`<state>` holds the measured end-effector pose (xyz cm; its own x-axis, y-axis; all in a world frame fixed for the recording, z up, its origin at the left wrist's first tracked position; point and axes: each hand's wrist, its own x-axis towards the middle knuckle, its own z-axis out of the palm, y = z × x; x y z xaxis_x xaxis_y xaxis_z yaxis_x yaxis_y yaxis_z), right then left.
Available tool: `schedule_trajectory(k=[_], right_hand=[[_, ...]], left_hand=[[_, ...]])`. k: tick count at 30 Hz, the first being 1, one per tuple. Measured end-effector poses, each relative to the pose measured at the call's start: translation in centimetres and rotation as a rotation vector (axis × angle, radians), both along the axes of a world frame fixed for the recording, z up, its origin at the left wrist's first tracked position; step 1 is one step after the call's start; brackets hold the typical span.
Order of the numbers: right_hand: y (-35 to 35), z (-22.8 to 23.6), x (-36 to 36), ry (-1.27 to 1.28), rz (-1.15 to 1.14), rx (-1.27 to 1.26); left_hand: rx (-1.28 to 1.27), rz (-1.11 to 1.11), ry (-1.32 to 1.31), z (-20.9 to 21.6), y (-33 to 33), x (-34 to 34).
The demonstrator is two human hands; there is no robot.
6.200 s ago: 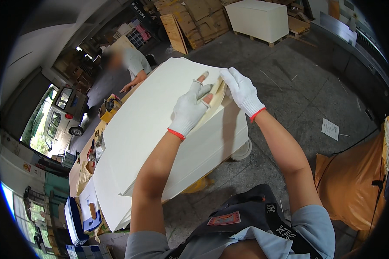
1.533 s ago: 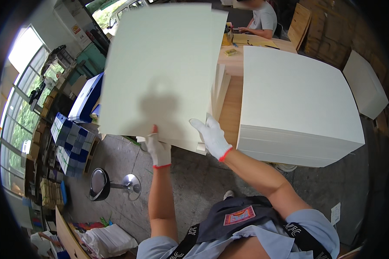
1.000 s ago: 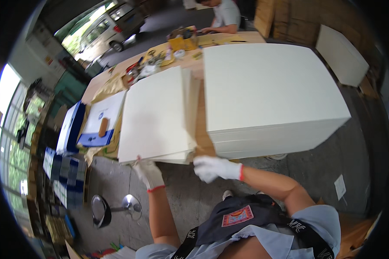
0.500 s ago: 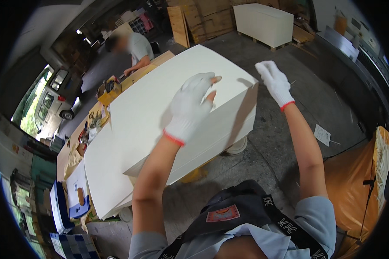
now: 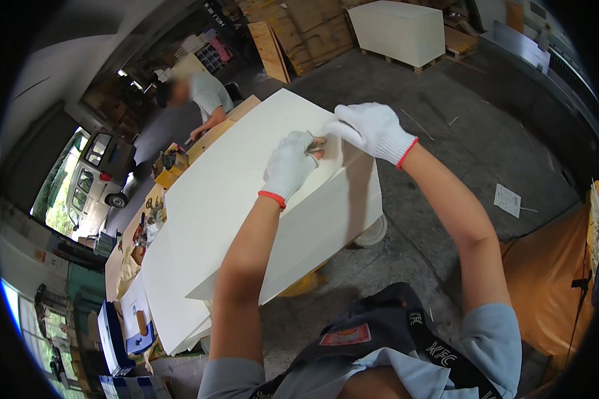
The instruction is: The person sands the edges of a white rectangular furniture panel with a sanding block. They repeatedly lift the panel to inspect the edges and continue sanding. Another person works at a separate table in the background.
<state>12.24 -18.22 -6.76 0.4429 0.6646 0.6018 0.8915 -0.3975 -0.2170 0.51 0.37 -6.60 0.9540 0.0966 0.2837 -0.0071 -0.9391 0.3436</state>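
Note:
A tall stack of large white paper sheets (image 5: 233,193) lies in front of me. My left hand (image 5: 291,163), in a white knit glove with a red cuff and bare fingertips, rests over the top of the stack. Its thumb and finger are drawn together, and what lies between them is too small to make out. My right hand (image 5: 369,132), gloved the same way, is closed at the stack's far right corner. A top sheet's edge (image 5: 338,156) curls up there under its fingers. The two hands are close together, a small gap apart.
Beyond the stack a person (image 5: 209,100) leans over a wooden table with a yellow box (image 5: 170,166). Blue-and-white folders (image 5: 136,319) lie at left. A second white stack (image 5: 399,33) stands on a pallet at back. An orange sheet-covered pile (image 5: 546,279) is at right.
My right hand has moved left from beyond the corner onto the stack's edge and closed. My left hand's spread fingers have drawn together. The view has shifted slightly.

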Motion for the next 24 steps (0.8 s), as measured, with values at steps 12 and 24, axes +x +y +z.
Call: schedule_trajectory(k=[12,24], right_hand=[[2.0,-3.5,-1.6,0.678,-0.042,0.529],[1.9,-3.5,-1.9,0.663,-0.066,0.524]], left_hand=[[-0.368,-0.136,0.012,-0.2,-0.8,-0.4],[-0.437,-0.120,-0.188,-1.1,-0.8,-0.4]])
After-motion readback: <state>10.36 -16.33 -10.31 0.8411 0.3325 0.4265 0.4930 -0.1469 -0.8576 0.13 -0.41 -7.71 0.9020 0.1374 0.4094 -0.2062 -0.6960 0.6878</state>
